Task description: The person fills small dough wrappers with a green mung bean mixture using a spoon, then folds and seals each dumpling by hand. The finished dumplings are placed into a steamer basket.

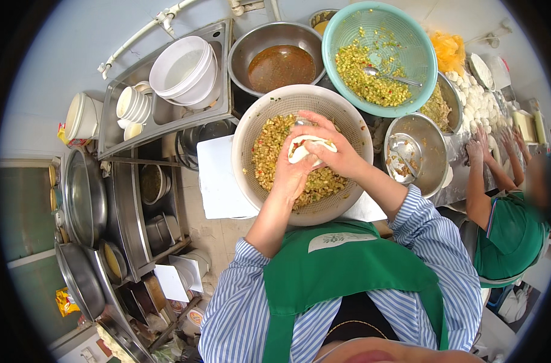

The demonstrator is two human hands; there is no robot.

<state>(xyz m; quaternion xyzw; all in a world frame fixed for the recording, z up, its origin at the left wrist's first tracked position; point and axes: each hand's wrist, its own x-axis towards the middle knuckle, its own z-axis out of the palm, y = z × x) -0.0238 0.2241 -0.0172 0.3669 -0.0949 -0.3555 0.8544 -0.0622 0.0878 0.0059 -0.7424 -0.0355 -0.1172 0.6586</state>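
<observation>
Both my hands are raised over a cream plastic colander (242, 181) that holds chopped vegetable filling (268, 149). Between them is a round of white dough (309, 156), folded up around some filling. My left hand (290, 174) cups the dough from the left. My right hand (336, 152) grips its right side, with the thumb pressed in at the opening and the fingers curled over the far side. Part of the dough is hidden by my fingers. Just behind my hands, a bit of a metal utensil (299, 123) shows in the filling.
Behind stand a steel bowl of brown liquid (282, 68) and a turquoise colander (379, 9) of chopped vegetables. A steel bowl with a spoon (432, 177) sits to the right. Farther right, co-workers' hands (479, 145) touch a table of dough pieces (477, 102). A steel sink (164, 118) stands left.
</observation>
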